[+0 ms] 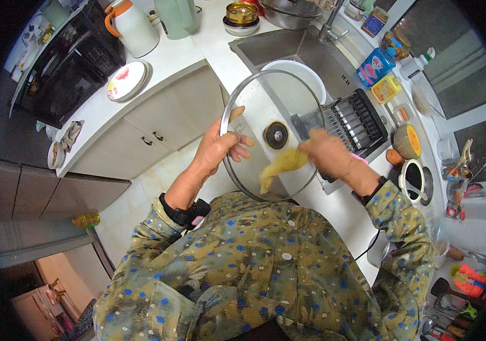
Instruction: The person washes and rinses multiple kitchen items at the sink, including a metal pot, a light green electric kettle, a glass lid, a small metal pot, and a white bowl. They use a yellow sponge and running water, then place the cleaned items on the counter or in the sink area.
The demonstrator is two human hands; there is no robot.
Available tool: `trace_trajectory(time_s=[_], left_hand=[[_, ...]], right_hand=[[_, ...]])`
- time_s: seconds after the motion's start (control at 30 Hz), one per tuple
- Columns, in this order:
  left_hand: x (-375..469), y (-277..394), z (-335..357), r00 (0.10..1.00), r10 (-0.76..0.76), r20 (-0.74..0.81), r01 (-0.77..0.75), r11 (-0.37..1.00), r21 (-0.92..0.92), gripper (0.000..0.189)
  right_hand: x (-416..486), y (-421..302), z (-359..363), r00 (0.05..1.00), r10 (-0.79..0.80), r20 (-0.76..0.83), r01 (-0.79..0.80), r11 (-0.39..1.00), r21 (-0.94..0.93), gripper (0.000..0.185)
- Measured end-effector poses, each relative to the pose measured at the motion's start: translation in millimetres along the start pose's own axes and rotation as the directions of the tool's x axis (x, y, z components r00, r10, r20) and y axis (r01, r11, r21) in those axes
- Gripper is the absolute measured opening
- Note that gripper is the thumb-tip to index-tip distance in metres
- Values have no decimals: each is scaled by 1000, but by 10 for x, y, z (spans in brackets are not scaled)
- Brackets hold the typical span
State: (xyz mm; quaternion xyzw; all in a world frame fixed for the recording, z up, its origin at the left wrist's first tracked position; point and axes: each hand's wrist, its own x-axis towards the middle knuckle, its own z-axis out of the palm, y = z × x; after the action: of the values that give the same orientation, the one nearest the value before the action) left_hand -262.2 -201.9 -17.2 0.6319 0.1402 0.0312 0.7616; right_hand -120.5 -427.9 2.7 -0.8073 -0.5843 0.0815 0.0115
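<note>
A round glass pot lid (249, 170) with a metal rim and a dark central knob is tilted up in front of my chest. My left hand (226, 143) grips the lid by its left rim, thumb and fingers on either side. In my right hand (332, 153), blurred, is a yellow cloth (283, 166) that lies against the lid's lower right part; whether it is on the near or far face I cannot tell. Behind the lid, a white basin (307, 76) stands in the steel sink (251, 47).
A dish rack (353, 123) spans the sink's right side. Along the windowsill stand a blue detergent bottle (376, 66) and a cut pumpkin (407, 141). Stacked plates (128, 81), a white jug (134, 34) and a green kettle (177, 19) are on the left counter.
</note>
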Motion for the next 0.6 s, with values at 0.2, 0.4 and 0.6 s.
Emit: trace_trajectory(time_s=[0.2,0.4,0.6], left_hand=[[111,139,97,996,0,88,-8,996,87,60],[154,163,271,995,-70,77,65,995,70,36],[149,160,256,996,-57,65,47,989,143,35]], right_hand=[[187,-64,-681,841,-93,-533,17,989,-146,18],[544,-374,-523,758,-404,-512,317,914,-252,26],[656,-373,-430,734,-450,-508,309,888,-341,28]])
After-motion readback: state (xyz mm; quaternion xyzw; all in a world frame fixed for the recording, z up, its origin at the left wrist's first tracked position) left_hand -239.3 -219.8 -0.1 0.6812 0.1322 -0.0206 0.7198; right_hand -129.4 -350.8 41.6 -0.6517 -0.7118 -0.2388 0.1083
